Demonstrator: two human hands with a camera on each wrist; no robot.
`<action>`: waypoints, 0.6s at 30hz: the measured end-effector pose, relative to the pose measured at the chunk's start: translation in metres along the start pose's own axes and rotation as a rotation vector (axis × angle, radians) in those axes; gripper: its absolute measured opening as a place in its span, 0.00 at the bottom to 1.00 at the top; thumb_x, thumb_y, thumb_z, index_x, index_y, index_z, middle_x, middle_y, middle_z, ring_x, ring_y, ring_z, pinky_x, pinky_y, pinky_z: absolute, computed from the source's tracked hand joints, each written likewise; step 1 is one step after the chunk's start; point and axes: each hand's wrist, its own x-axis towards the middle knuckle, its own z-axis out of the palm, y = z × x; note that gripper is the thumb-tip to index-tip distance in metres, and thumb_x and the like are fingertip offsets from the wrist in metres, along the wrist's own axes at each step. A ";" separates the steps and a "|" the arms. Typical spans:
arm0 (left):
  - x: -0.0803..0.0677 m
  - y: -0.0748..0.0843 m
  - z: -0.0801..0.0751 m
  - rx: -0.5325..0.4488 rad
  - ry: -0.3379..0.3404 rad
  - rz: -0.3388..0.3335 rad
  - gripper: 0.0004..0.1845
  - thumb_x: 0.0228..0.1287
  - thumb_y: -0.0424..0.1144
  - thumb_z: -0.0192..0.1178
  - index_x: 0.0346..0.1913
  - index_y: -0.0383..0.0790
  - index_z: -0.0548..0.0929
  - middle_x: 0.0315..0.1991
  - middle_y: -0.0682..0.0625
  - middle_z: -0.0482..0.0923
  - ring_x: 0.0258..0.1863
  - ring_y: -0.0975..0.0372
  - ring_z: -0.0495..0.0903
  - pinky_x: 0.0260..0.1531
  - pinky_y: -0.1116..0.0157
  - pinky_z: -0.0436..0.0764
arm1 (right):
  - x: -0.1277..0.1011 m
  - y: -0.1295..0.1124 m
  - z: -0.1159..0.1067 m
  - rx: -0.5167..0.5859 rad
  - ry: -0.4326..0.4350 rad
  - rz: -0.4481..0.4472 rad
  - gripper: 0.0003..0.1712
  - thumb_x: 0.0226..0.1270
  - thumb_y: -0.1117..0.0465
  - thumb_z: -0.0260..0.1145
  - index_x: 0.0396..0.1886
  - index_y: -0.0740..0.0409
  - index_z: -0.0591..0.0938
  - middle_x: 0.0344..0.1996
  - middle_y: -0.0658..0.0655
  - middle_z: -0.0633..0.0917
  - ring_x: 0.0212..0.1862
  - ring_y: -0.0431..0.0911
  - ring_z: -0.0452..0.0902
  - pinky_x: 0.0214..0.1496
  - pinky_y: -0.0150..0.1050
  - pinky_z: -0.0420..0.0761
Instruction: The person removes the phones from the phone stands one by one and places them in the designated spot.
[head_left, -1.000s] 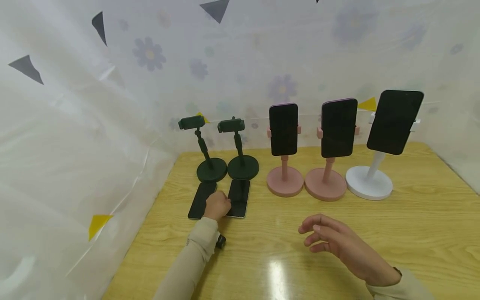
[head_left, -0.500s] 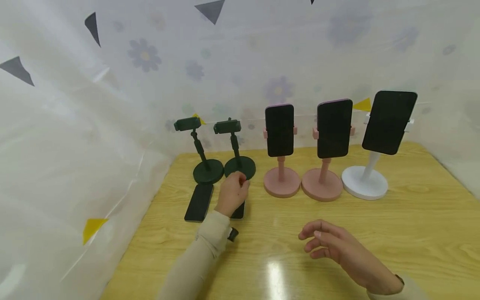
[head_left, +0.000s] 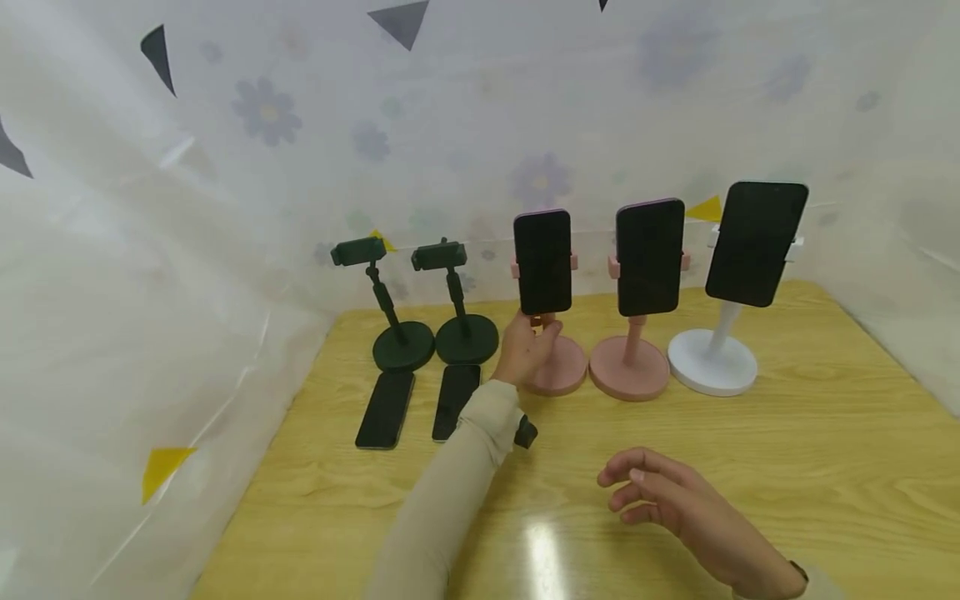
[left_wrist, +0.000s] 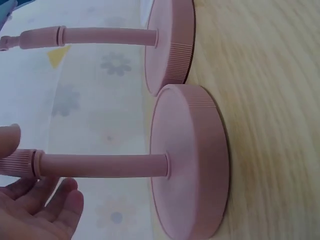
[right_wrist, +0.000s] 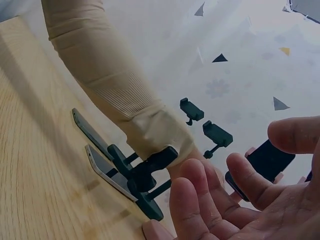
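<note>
In the head view my left hand [head_left: 522, 350] is at the post of the left pink phone stand [head_left: 558, 371], just below the black phone [head_left: 543, 262] clamped in it. The left wrist view has the thumb [left_wrist: 9, 141] over the ribbed collar [left_wrist: 17, 163] and fingers curled under and behind it. How firmly it grips cannot be told. My right hand [head_left: 682, 508] hovers over the table's front right, fingers loosely bent and holding nothing. Two dark phones [head_left: 386, 410] [head_left: 456, 400] lie flat before two dark green phone stands [head_left: 403, 345] [head_left: 467, 337].
Right of the gripped stand are a second pink stand [head_left: 628, 371] and a white stand [head_left: 712, 367], each with a phone upright in its clamp. A dark camera mount [right_wrist: 145, 175] sits on the left wrist. A patterned sheet [head_left: 450, 167] hangs behind the wood-grain table [head_left: 585, 467].
My left hand has gone from the flat phones, past a green stand's base, to the left pink stand's post. The right hand keeps its pose. The view has turned slightly to the right.
</note>
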 end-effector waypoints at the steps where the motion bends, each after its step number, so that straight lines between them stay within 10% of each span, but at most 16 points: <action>1: 0.002 0.000 0.002 -0.006 -0.001 0.000 0.11 0.71 0.47 0.59 0.48 0.44 0.78 0.51 0.47 0.82 0.54 0.54 0.79 0.57 0.55 0.78 | -0.001 0.000 0.001 -0.003 -0.001 -0.007 0.21 0.84 0.60 0.36 0.60 0.52 0.75 0.55 0.45 0.80 0.53 0.41 0.79 0.57 0.38 0.80; 18: 0.015 -0.009 0.009 -0.003 -0.051 0.040 0.14 0.78 0.47 0.47 0.50 0.43 0.80 0.48 0.44 0.83 0.51 0.54 0.82 0.56 0.56 0.79 | 0.000 0.004 0.001 -0.009 0.011 0.004 0.20 0.84 0.59 0.37 0.59 0.50 0.75 0.54 0.44 0.80 0.52 0.40 0.79 0.56 0.38 0.81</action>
